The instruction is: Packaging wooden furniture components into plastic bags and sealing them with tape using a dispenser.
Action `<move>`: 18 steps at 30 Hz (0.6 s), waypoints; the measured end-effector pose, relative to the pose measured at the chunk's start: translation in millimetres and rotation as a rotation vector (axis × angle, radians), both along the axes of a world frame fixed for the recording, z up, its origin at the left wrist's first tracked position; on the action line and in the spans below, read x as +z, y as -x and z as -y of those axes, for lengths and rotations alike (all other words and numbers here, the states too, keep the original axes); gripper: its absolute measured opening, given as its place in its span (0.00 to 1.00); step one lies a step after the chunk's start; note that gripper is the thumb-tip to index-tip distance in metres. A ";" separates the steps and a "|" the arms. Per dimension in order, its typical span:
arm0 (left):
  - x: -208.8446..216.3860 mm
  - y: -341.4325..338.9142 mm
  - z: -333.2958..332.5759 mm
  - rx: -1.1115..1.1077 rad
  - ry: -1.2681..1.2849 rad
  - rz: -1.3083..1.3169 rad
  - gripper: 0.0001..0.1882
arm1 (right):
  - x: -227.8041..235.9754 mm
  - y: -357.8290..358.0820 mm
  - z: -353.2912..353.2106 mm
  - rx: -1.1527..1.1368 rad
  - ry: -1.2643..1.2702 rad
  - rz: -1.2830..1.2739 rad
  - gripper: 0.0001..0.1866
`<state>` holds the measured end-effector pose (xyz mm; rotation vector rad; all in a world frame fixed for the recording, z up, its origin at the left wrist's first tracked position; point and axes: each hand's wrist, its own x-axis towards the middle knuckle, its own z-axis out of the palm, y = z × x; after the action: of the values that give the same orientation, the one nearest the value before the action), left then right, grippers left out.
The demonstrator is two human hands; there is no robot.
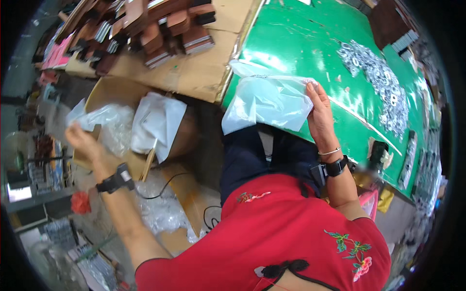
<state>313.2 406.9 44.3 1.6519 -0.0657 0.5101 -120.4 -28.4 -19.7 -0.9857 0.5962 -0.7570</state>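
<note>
My right hand [320, 112] pinches the upper right corner of a translucent plastic bag [272, 102], which hangs over the near edge of a green-topped table. Out to the left, my left hand [83, 140] is closed on the edge of a crumpled clear plastic bag [116, 127] at an open cardboard box [112, 92]. Beside that bag, a whitish plastic sheet or bag [158, 121] sticks up out of the box. Both wrists wear dark straps with small devices.
Stacks of brown and black flat pieces [177, 26] lie on a cardboard-covered table at the upper left. Many small metal parts [376, 80] are spread over the green tabletop [291, 36]. Clear plastic wrap [162, 206] and a black cable are below the box.
</note>
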 end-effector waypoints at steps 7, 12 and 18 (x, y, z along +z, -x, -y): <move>-66.4 -75.9 -36.6 -0.274 -1.189 -0.087 0.22 | -3.4 37.7 17.9 -0.115 0.266 -0.313 0.22; -101.5 -40.5 -16.9 -0.462 -1.253 -0.496 0.30 | -17.5 57.1 25.0 -0.125 0.143 -0.217 0.25; -59.6 7.4 56.8 -0.393 -1.051 0.085 0.19 | 2.4 48.8 15.3 -0.038 0.128 -0.352 0.26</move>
<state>305.9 350.1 -15.3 2.5439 -0.8206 0.2315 -169.1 -43.7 -17.3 -1.2416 0.8810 -0.6648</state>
